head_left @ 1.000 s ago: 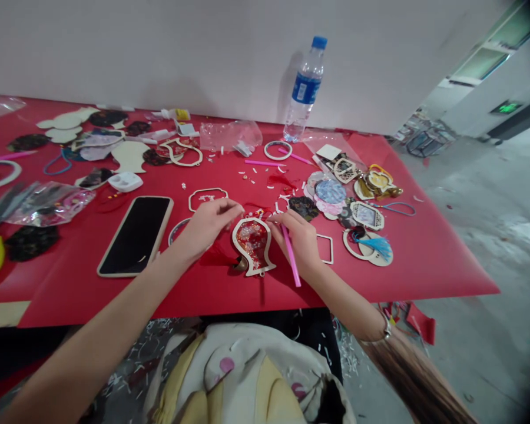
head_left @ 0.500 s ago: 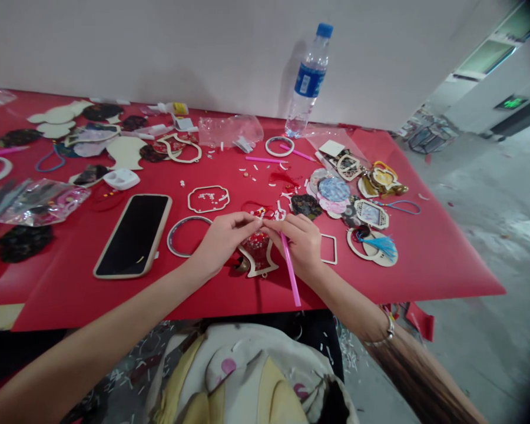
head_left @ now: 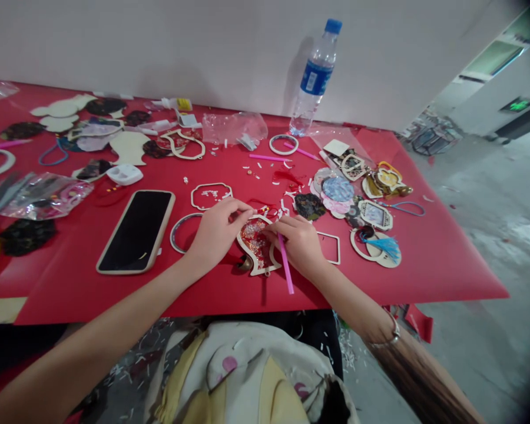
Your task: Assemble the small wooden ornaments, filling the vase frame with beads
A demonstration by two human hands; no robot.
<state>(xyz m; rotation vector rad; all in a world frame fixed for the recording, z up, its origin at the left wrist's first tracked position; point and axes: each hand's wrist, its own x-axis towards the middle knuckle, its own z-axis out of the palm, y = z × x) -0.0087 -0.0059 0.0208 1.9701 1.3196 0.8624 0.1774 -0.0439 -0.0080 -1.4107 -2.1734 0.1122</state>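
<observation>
The red-covered table [head_left: 70,288] is crowded with craft pieces; a phone [head_left: 136,232] is laid near its front edge, left of the hands, and a water bottle [head_left: 315,88] is stood at its back edge. Near the middle of the front edge, a gourd-shaped wooden frame [head_left: 254,241] filled with red fabric is lying flat between the hands. The left hand [head_left: 216,231] is held half-curled at the frame's upper left, with its fingertips close above the rim; whether anything is pinched cannot be told. The right hand [head_left: 298,246] is closed around a pink straw [head_left: 285,271], whose lower end is pointed toward the table, and is set against the frame's right side. Loose white bits [head_left: 209,196] and red thread [head_left: 262,207] are scattered close by. The frame could be shifted by uneven pressure from the straw, the thread could be snagged by the fingers, and the small bits could be knocked astray by a wrist.
</observation>
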